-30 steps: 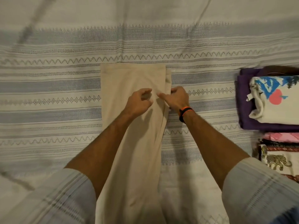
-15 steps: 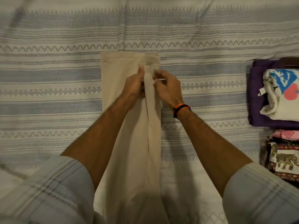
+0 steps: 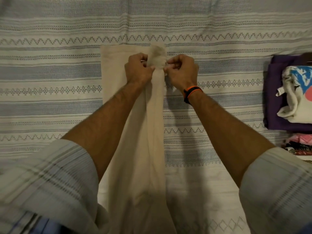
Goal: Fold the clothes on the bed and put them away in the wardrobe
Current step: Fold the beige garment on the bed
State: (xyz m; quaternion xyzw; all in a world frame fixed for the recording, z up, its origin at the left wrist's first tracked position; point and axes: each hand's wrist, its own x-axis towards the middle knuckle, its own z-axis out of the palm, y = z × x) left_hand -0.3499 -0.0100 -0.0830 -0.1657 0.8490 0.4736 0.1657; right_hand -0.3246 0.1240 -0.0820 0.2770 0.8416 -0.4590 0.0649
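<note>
At the far end of the beige garment [image 3: 135,149], our left hand [image 3: 137,70] and right hand [image 3: 181,71] each pinch its raised right-hand strip. The garment lies lengthwise on the striped bedspread [image 3: 50,81], only part-folded. Folded clothes [image 3: 290,98] sit stacked at the right; we judge the wardrobe step remains.

2 hands [image 3: 140,70], 1 beige garment [image 3: 135,149], 2 clothes piles [image 3: 290,98].
</note>
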